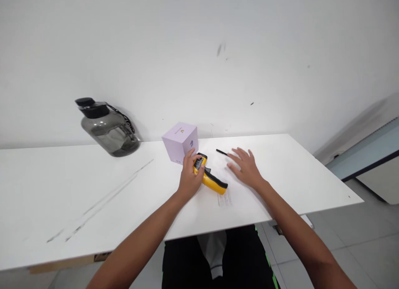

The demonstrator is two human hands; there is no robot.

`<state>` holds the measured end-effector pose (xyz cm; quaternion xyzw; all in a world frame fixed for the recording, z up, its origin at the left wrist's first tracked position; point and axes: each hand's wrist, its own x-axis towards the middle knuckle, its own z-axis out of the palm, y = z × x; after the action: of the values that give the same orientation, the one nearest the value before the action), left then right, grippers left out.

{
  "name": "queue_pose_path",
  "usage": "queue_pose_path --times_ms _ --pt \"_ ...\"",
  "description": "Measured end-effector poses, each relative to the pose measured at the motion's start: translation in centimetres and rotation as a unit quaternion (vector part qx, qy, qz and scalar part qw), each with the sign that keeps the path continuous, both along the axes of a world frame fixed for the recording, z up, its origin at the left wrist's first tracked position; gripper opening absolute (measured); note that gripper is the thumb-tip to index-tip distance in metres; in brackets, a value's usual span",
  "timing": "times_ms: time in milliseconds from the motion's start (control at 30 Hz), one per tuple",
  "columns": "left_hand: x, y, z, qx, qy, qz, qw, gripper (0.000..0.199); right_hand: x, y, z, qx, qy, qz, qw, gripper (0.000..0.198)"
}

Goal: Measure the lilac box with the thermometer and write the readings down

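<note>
My left hand [190, 175] is closed around the head of a yellow and black infrared thermometer [214, 183], whose handle points toward the lower right. Right behind that hand stands a lilac box [179, 141] with small printed marks. My right hand [245, 167] has its fingers spread, low over the table. By its fingertips lies a black pen [222, 152], its near end partly hidden by the fingers. Under the thermometer is a white sheet of paper [225, 201] with handwriting, its edges hard to make out against the table.
A large grey see-through bottle [109, 131] with a black cap stands at the back left against the wall [199, 56]. Dark streaks mark the left part of the white table [56, 189]. The table's right end slopes away toward the tiled floor [336, 226].
</note>
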<state>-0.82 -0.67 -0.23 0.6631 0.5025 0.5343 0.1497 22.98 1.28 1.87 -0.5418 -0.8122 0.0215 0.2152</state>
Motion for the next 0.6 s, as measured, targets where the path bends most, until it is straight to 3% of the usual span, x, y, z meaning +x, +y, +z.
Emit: queue_pose_path --times_ms 100,167,267,433,600 --pt "0.1 -0.1 0.0 0.000 -0.002 0.005 1.000 0.027 -2.6 -2.6 2.3 -0.129 -0.033 0.142 0.981 0.069" --pt "0.2 -0.1 -0.1 -0.004 -0.011 0.007 1.000 0.025 -4.5 -3.9 3.2 -0.168 -0.077 0.133 0.974 0.084" --pt "0.4 -0.2 0.1 -0.012 -0.021 0.009 1.000 0.024 -7.0 -4.7 3.3 -0.177 -0.099 0.097 0.974 0.088" --pt "0.4 -0.7 0.5 0.004 -0.012 -0.004 1.000 0.026 -9.2 -4.8 1.7 -0.148 -0.071 0.033 0.986 0.079" --pt "-0.7 -0.3 0.6 0.122 0.027 -0.030 0.992 0.035 -8.5 -3.9 2.3 -0.093 0.059 -0.001 0.994 0.071"
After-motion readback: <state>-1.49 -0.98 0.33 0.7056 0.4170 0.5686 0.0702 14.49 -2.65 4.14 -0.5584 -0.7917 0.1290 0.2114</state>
